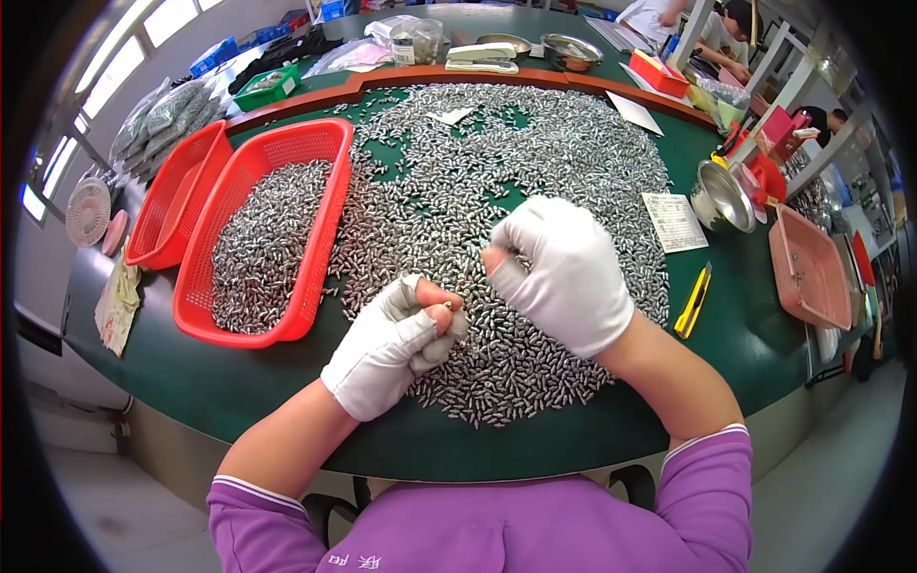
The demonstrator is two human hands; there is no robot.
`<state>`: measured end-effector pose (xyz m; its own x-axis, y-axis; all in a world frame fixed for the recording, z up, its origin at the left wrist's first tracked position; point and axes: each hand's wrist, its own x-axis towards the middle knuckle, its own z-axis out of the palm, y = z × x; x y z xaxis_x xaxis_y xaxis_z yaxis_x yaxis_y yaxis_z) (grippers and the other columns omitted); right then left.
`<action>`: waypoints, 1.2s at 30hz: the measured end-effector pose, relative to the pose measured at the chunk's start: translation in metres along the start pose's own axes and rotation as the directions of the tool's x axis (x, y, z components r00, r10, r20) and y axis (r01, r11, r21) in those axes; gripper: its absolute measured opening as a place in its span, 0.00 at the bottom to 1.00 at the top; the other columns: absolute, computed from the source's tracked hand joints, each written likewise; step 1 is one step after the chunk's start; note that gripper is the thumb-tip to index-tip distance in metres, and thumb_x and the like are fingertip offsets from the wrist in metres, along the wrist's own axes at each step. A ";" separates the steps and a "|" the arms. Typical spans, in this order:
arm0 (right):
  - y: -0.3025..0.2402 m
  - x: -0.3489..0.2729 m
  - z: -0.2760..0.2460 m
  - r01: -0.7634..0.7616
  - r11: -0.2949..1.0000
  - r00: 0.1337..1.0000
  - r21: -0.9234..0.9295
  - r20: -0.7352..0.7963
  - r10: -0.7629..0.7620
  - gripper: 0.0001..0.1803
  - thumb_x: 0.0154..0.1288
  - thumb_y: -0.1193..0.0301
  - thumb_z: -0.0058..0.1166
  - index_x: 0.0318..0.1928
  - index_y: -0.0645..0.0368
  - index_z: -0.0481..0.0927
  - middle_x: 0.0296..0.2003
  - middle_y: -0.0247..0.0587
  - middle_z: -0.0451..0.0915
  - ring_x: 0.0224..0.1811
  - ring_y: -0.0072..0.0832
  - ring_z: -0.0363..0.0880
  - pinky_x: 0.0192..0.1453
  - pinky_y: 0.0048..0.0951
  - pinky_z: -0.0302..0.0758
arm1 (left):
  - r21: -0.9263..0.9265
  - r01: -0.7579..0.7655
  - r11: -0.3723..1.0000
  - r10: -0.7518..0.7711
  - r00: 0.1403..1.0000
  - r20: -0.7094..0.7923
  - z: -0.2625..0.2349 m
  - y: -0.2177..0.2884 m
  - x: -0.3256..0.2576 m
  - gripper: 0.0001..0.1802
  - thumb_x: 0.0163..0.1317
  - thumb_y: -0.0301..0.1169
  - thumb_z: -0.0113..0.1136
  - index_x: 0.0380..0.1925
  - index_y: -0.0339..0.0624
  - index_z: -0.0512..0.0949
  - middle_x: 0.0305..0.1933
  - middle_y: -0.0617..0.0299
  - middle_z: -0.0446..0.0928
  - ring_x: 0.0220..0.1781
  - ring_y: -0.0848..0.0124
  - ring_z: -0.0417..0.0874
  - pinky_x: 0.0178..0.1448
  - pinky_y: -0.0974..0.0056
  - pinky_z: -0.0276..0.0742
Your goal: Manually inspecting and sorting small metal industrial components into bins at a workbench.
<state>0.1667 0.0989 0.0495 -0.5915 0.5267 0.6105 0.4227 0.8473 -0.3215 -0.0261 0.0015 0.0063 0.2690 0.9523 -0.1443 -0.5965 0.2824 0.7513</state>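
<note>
A wide spread of small, shiny silver metal pieces (516, 368), pointed and bullet-shaped, covers the middle of the green table. Just above its near part, my left hand (387, 349), in a white glove with bare thumb and fingertip, pinches one small metal piece (447, 306). Slightly farther off and to the right is my right hand (564, 272), gloved in white too. Its fingers are curled in against the thumb, and whatever they hold is hidden. To the left, a red perforated basket (310, 296) holds a heap of the same metal pieces.
Beside the full basket stands another red basket (158, 224). A yellow utility knife (693, 301), a printed sheet (674, 222) and a metal bowl (722, 196) lie to the right, near a pink tray (808, 267). A raised brown border (382, 78) runs along the back; people work beyond it.
</note>
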 end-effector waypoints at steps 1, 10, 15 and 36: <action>0.007 0.002 -0.004 0.002 0.988 0.999 -0.153 0.041 0.004 0.03 0.56 0.75 0.60 0.29 0.58 0.79 0.29 0.41 0.78 0.32 0.40 0.78 0.39 0.37 0.75 | 0.006 -0.003 1.000 0.003 1.000 -0.004 0.000 0.000 0.000 0.07 0.66 0.31 0.62 0.42 0.45 0.76 0.35 0.63 0.78 0.27 0.80 0.69 0.30 0.76 0.62; -0.003 0.002 -0.026 -0.152 0.935 0.920 -0.322 0.300 0.253 0.25 0.55 0.58 0.65 0.51 0.57 0.79 0.44 0.44 0.80 0.45 0.41 0.80 0.51 0.37 0.76 | 0.011 0.034 0.999 -0.034 0.998 -0.045 0.002 0.000 -0.001 0.09 0.66 0.34 0.62 0.42 0.45 0.75 0.36 0.65 0.78 0.28 0.80 0.69 0.31 0.76 0.63; 0.006 0.005 -0.057 -0.167 0.862 0.945 -0.479 0.173 0.279 0.26 0.56 0.61 0.64 0.55 0.54 0.77 0.47 0.43 0.79 0.51 0.41 0.78 0.55 0.38 0.74 | 0.095 -0.053 0.994 0.055 0.998 -0.021 0.008 0.003 0.001 0.09 0.69 0.38 0.58 0.41 0.47 0.75 0.25 0.70 0.65 0.21 0.81 0.57 0.26 0.74 0.53; 0.074 -0.124 -0.118 -0.731 0.301 0.450 -0.612 -0.100 0.888 0.35 0.58 0.55 0.62 0.64 0.56 0.70 0.50 0.54 0.79 0.52 0.49 0.79 0.56 0.44 0.76 | 0.845 0.138 -0.516 0.796 0.441 0.414 -0.009 0.073 -0.047 0.10 0.50 0.19 0.66 0.31 0.39 0.75 0.46 0.56 0.76 0.52 0.54 0.77 0.56 0.54 0.73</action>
<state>0.3524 0.0886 0.0348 0.1780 0.9821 0.0615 0.9801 -0.1713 -0.1004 -0.0887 -0.0217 0.0623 -0.0433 0.5972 0.8009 0.9842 -0.1122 0.1369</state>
